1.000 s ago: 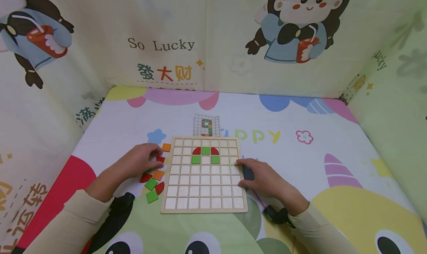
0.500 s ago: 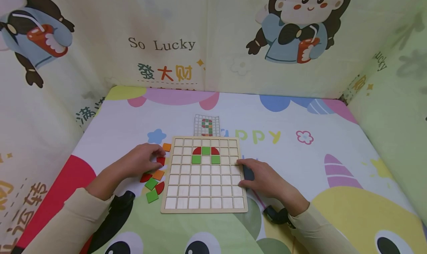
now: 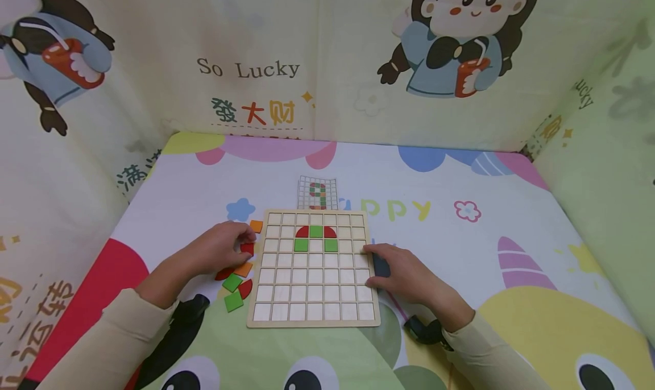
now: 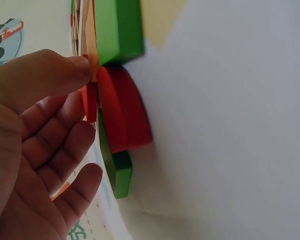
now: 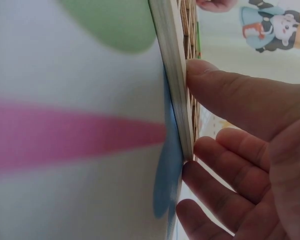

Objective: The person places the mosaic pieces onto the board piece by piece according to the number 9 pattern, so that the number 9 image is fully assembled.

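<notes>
In the head view my left hand point(image 3: 220, 247) is at the left side of a wooden grid board point(image 3: 314, 318), its thumb and fingers closed about a red tile point(image 3: 247, 248). The left wrist view shows the thumb over this red tile point(image 4: 91, 107), with the fingertips close behind. My right hand point(image 3: 404, 270) rests on the board's right edge, thumb and fingertips touching it with fingers lightly bent. Seen from the right wrist, the thumb lies at the board's rim point(image 5: 174, 95). On the board, red rounded tiles point(image 3: 302, 231) and green square tiles point(image 3: 315, 231) form an arch.
Loose tiles lie left of the board: an orange one point(image 3: 256, 226), another orange one point(image 3: 243, 269), green ones point(image 3: 233, 301) and red rounded ones point(image 3: 245, 289). A pattern card point(image 3: 318, 193) sits behind the board. A dark object point(image 3: 380, 265) lies beneath the right hand.
My left hand has shifted slightly toward the board, and its thumb and fingers have drawn together about the red tile. The right hand and the board have stayed put.
</notes>
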Motion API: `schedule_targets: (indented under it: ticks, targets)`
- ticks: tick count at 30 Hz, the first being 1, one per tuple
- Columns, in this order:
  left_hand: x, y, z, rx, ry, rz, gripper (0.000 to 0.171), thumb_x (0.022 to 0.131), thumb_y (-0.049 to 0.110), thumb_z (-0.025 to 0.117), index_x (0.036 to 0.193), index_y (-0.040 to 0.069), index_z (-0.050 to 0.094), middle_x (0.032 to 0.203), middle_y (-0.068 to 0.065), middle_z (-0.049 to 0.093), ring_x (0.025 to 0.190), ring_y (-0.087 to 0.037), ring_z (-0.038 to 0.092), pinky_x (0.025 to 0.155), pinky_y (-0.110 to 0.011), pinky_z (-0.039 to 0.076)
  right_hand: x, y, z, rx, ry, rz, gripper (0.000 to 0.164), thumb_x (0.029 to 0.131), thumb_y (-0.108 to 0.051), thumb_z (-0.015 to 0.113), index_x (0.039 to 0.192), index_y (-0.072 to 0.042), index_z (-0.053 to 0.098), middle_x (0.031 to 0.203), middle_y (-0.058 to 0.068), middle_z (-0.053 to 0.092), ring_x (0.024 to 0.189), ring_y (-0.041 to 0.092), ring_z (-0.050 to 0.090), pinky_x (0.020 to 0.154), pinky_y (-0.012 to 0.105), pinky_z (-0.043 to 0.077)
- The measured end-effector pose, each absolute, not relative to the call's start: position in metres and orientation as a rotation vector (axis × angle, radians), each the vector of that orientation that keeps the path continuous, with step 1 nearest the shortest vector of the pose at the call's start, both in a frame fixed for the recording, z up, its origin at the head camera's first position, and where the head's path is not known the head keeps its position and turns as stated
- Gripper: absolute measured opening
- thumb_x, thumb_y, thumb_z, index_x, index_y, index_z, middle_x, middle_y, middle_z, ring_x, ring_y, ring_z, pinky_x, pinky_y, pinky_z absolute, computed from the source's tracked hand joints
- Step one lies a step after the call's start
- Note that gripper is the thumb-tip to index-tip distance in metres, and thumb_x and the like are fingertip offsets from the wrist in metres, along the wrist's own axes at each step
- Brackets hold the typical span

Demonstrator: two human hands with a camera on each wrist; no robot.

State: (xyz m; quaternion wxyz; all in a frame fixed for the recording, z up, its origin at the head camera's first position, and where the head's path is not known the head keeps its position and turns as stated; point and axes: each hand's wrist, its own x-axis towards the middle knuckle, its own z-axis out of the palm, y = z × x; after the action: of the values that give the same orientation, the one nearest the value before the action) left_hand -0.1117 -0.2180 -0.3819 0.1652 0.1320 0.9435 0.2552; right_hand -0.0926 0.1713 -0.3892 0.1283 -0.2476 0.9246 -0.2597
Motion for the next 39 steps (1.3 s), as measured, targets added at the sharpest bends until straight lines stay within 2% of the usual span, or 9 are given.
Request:
schedule_targets:
  ticks: [13,30,39]
  targets:
    - [-0.112,-0.207,-0.374,0.418,2.698,0.759,0.035,0.084,0.017,0.08,0.112,0.004,0.063,0.106,-0.006,0.066,0.096,-0.023,0.058,0.078,-0.034,0.056,-0.093,0.171,-0.388,-0.736,2.692,-0.75,0.058,0.085,-0.019,0.081,0.136,-0.004,0.058,0.135,0.014,0.06,0.125,0.035,0.054,0.102,0.052,0.043]
    - [-0.115,-0.184,-0.375,0.489,2.595,0.919,0.035,0.083,0.014,0.081,0.112,0.005,0.063,0.1,0.0,0.062,0.096,-0.022,0.056,0.083,-0.034,0.054,-0.093,0.171,-0.386,-0.735,2.679,-0.759,0.058,0.086,-0.021,0.08,0.136,-0.005,0.057,0.135,0.013,0.059,0.126,0.034,0.054,0.102,0.053,0.043]
    - [-0.115,-0.17,-0.375,0.559,2.554,0.915,0.033,0.086,0.014,0.079,0.114,0.005,0.063,0.1,0.002,0.06,0.094,-0.019,0.055,0.079,-0.03,0.053,-0.093,0.171,-0.389,-0.723,2.685,-0.75,0.059,0.085,-0.02,0.081,0.136,-0.005,0.057,0.135,0.013,0.059,0.126,0.034,0.054,0.103,0.052,0.043]
